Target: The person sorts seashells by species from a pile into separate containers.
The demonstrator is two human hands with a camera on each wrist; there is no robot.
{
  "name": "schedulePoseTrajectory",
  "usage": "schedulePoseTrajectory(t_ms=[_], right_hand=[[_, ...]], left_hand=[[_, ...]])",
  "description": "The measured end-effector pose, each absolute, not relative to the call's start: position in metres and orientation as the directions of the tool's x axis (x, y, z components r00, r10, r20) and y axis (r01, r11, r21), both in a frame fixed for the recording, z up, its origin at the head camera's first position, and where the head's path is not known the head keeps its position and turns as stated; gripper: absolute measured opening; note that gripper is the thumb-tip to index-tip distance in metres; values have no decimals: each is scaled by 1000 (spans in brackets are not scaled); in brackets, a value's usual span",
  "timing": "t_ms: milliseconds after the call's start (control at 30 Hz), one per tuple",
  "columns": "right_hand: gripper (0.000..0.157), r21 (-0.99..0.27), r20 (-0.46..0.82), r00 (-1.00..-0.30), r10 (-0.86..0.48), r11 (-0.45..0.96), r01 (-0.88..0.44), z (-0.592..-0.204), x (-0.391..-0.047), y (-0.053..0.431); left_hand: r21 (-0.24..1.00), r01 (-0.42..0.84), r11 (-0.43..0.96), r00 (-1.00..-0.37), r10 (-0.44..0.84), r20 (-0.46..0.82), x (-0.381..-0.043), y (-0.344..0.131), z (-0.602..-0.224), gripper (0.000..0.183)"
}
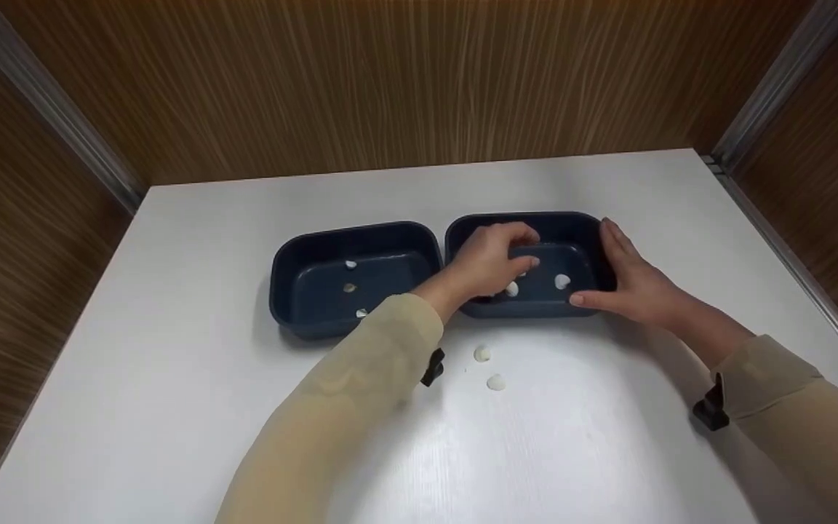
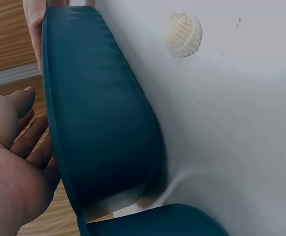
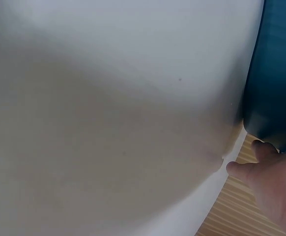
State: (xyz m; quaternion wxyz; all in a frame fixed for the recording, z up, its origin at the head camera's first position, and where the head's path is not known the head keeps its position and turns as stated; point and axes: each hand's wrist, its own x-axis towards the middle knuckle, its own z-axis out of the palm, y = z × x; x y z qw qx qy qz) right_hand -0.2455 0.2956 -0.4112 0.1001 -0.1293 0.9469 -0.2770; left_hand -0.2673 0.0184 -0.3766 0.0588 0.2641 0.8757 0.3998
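Two dark blue rectangular bins stand side by side. My left hand (image 1: 490, 258) reaches over the right bin (image 1: 528, 308), its thumb and bent fingers apart with nothing visible between them. In the left wrist view the fingers of that hand (image 2: 20, 152) pass behind the bin's near wall. Inside lie small white seashells, one seashell (image 1: 562, 281) toward the right end. At this bin's right end is my right hand (image 1: 637, 287), fingers extended along the outer side and thumb straight at the near corner. The left bin (image 1: 324, 329) holds several small shells, one brownish.
Two loose shells lie on the white table (image 1: 172, 349) in front of the right bin, a ribbed shell (image 1: 482, 354) and a paler shell (image 1: 496, 382). Wood-grain panels (image 1: 419, 87) close off the back and sides.
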Motion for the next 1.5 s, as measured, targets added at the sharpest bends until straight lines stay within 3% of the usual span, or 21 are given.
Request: schedulePoseTrajectory(t_ms=[367, 767, 1133, 1500], right_hand=[[128, -555, -126, -943, -307, 810, -189, -410, -246, 297], [128, -546, -134, -944, -303, 817, -185, -410, -245, 296], [129, -526, -130, -946, -296, 829, -187, -410, -244, 294], [129, -546, -122, -946, -301, 816, -189, -411, -245, 295]], left_hand=[[775, 433, 461, -842, 513, 166, -243, 10, -361, 32], [868, 388, 309, -819, 547, 171, -209, -1, -376, 25], [855, 419, 304, -774, 613, 161, -176, -20, -387, 19], [843, 409, 350, -723, 687, 65, -157, -41, -404, 22]])
